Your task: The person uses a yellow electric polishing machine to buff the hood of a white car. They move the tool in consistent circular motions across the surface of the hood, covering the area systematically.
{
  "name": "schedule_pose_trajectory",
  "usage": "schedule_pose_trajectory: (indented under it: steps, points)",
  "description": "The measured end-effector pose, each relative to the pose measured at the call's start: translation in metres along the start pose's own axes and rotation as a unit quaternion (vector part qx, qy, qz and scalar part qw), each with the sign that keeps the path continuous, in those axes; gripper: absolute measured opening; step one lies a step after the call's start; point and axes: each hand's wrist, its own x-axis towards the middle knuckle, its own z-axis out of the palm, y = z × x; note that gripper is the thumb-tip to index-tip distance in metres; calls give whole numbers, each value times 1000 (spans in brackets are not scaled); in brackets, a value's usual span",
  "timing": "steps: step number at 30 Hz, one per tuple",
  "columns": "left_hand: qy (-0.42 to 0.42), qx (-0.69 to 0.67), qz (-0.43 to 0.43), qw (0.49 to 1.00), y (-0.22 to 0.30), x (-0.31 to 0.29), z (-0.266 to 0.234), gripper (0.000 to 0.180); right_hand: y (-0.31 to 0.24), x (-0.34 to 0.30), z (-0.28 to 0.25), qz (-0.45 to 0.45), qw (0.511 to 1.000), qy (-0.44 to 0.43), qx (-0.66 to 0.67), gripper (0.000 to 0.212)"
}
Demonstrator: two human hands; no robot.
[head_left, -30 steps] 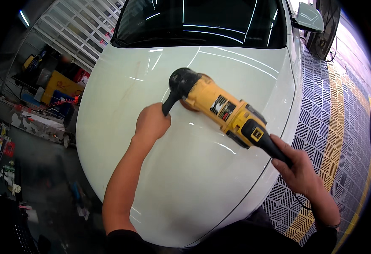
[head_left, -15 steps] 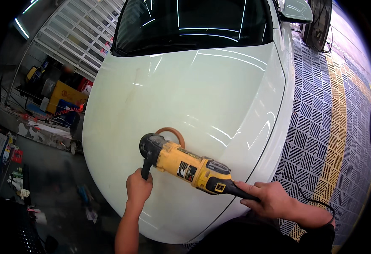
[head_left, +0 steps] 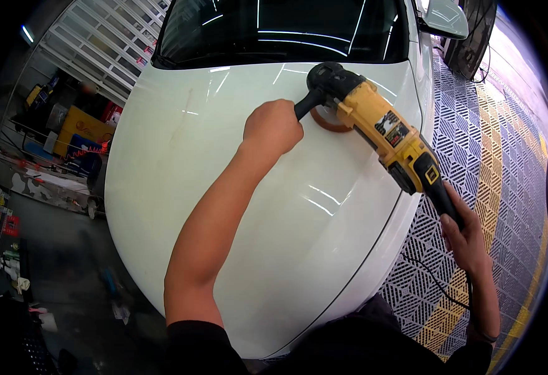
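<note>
A yellow and black polisher lies across the right side of a white car hood, its head toward the windshield. Beneath the head, a round brown-orange pad shows in part against the paint. My left hand is wrapped round the black side handle. The rear grip is in my right hand, which is beyond the hood's right edge, above the floor. A black cord hangs down near my right forearm. A faint brownish streak marks the hood's left part.
The dark windshield rises at the far end, with a side mirror on the right. Grey and yellow floor tiles run along the right. Boxes and a white slatted rack stand at the left.
Both hands have carried the polisher from the hood's near middle to its far right, close to the windshield. My left arm now stretches far forward over the hood.
</note>
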Motion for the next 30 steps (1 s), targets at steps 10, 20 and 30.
schedule_pose_trajectory:
  steps: [10, 20, 30]
  points:
    - [15, -51, -109, 993, -115, -274, 66, 18, 29, -155, 77, -155, 977, -136, -56, 71]
    - [100, -49, -353, 929, -249, -515, 122, 21, -29, -162, 192, -258, 884, -374, -112, 70]
    - [123, -39, -282, 951, -315, -355, 83, 19, -85, -78, 217, -269, 909, -291, -127, 69]
